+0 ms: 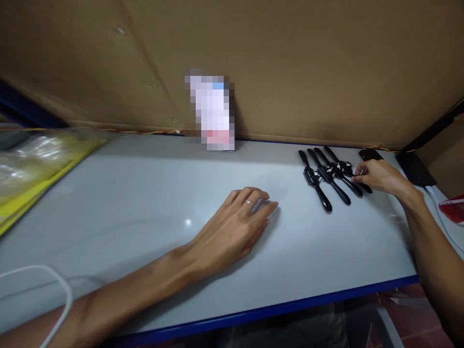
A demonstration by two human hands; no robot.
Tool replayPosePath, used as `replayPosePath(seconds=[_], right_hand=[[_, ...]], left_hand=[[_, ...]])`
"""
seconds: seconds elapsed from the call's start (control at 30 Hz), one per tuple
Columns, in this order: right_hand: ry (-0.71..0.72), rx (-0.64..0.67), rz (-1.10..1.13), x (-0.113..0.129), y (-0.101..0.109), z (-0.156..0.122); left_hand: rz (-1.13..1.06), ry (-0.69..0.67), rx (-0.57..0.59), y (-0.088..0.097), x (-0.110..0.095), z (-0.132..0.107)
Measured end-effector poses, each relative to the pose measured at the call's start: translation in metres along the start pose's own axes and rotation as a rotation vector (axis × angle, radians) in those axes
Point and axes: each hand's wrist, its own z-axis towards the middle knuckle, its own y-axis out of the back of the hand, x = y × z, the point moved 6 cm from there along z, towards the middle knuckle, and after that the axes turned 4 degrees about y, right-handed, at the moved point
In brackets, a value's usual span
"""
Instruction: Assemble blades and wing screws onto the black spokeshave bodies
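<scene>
My left hand lies flat on the white table, fingers stretched out, a ring on one finger, holding nothing. Several black watches lie side by side in a row at the table's right. My right hand rests at the right end of that row, its fingertips pinched on the rightmost black watch.
A small blurred box stands against the brown cardboard back wall. A yellow plastic-wrapped pack lies at the left. A black device with a white cable sits at the far right. A white cable loops at the near left. The table's blue front edge runs below my arms.
</scene>
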Motion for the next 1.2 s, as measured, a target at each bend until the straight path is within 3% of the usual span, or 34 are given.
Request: replayPosePath(seconds=[0.17,0.4,0.53,0.67,0.8,0.87,0.93,1.1,1.2], right_hand=[[-0.051,0.085,0.021,-0.006,-0.007,0.006],[0.020,0.191,0.105,-0.019,-0.014,0.007],[0.018,0.146,0.082,-0.017,-0.008,0.005],[-0.006,0.013,0.021,-0.006,0.016,-0.005],[0.058,-0.097,0.029,0.023,0.034,-0.026],[0.186,-0.164,0.212,0.048,0.035,-0.040],[0.297,-0.103,0.382,0.077,0.023,-0.053],[0.438,0.291,0.594,0.144,-0.014,-0.089],[0.489,0.317,0.564,0.157,-0.014,-0.095]], left_hand=[[-0.033,0.008,-0.005,0.001,0.000,0.000],[-0.015,-0.001,0.014,0.001,-0.002,0.001],[0.013,-0.023,0.018,0.003,-0.004,0.003],[0.037,-0.025,0.044,0.002,-0.005,0.003],[0.038,-0.034,-0.002,0.005,-0.006,0.003],[0.034,-0.046,-0.055,0.008,-0.007,0.003],[0.028,-0.056,-0.102,0.011,-0.008,0.003],[-0.007,-0.098,-0.223,0.021,-0.011,0.001],[-0.001,-0.099,-0.242,0.023,-0.012,0.001]])
